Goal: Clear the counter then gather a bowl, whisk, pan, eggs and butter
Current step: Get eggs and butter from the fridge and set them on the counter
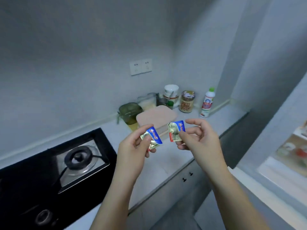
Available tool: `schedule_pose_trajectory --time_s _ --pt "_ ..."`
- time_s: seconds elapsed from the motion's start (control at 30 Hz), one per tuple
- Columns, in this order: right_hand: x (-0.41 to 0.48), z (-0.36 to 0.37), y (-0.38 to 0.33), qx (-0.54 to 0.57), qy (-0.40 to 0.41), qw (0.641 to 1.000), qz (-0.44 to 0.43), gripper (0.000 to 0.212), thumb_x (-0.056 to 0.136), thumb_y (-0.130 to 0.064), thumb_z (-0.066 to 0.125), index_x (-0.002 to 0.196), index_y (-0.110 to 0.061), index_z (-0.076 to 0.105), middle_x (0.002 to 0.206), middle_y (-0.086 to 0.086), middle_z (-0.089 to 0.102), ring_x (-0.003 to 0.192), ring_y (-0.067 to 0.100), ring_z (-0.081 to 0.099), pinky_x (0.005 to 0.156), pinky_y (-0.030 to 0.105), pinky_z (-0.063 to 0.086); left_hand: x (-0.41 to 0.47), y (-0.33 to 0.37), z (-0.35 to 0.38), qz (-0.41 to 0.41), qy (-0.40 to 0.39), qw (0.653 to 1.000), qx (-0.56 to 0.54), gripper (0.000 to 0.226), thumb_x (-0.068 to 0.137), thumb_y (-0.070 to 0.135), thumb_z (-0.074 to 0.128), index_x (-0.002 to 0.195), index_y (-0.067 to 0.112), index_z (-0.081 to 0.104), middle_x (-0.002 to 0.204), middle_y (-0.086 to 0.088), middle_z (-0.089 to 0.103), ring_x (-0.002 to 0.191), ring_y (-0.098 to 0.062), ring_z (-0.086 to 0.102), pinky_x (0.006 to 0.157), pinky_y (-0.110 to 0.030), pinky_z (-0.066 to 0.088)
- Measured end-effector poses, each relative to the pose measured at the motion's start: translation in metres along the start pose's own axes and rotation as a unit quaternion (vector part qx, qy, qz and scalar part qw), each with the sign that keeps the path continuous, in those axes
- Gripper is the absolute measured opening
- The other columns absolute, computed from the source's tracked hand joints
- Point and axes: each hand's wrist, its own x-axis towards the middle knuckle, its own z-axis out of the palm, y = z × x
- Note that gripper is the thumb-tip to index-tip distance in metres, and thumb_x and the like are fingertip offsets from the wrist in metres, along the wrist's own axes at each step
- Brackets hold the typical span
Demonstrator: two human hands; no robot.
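I hold two small foil butter packets with blue and red labels above the pale counter. My left hand pinches one butter packet between thumb and fingers. My right hand pinches the other butter packet, with its index finger stretched out above it. A stack of white bowls stands in the back corner of the counter. No whisk, pan or eggs are in view.
A black gas hob with one burner fills the left. Behind my hands lie a pink lidded box, a green glass jar, a clear container, a printed jar and a white bottle. A wall socket is above. Cabinet doors sit below the counter edge.
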Motion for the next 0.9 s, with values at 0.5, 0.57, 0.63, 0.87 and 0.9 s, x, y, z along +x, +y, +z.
schedule_pose_trajectory --time_s 0.5,0.57,0.63,0.87,0.9 --pt "-0.203 0.309 0.019 0.04 -0.286 0.957 0.033 0.031 0.086 0.008 0.058 0.107 -0.015 0.059 0.071 0.001 0.067 0.063 0.015 0.069 0.06 0.024 0.057 -0.189 0.019 -0.364 -0.079 0.243 0.961 0.105 0.045 0.089 -0.005 0.048 0.108 0.033 0.064 0.081 0.005 0.073 0.069 -0.014 0.068 0.065 -0.028 0.052" --pt "-0.239 0.349 0.022 0.032 -0.326 0.944 0.034 0.031 0.086 0.007 0.058 0.106 -0.017 0.06 0.075 0.005 0.068 0.065 0.015 0.069 0.063 0.027 0.059 -0.223 0.021 -0.409 -0.086 0.285 0.949 0.101 0.045 0.087 -0.008 0.049 0.109 0.029 0.065 0.087 0.004 0.074 0.072 -0.016 0.069 0.06 -0.023 0.051" --pt "-0.271 0.386 0.023 0.016 -0.365 0.93 0.035 0.029 0.087 0.005 0.059 0.103 -0.019 0.061 0.079 0.006 0.069 0.067 0.016 0.07 0.065 0.028 0.059 -0.258 0.022 -0.445 -0.091 0.318 0.939 0.096 0.044 0.087 -0.007 0.049 0.107 0.028 0.065 0.089 0.003 0.074 0.073 -0.018 0.068 0.057 -0.02 0.051" --pt "-0.354 0.481 0.031 -0.039 -0.472 0.879 0.046 0.023 0.088 0.0 0.059 0.1 -0.018 0.063 0.086 0.007 0.07 0.07 0.016 0.07 0.064 0.026 0.058 -0.347 0.014 -0.535 -0.117 0.433 0.886 0.118 0.036 0.09 0.0 0.05 0.099 0.029 0.067 0.08 -0.002 0.073 0.075 -0.027 0.068 0.059 -0.024 0.051" --pt "-0.367 0.498 0.037 -0.046 -0.492 0.868 0.049 0.022 0.088 0.0 0.059 0.101 -0.017 0.063 0.085 0.006 0.07 0.069 0.015 0.07 0.065 0.026 0.059 -0.359 0.01 -0.55 -0.123 0.454 0.874 0.122 0.033 0.09 0.002 0.05 0.099 0.029 0.067 0.08 -0.001 0.073 0.074 -0.025 0.068 0.061 -0.025 0.051"
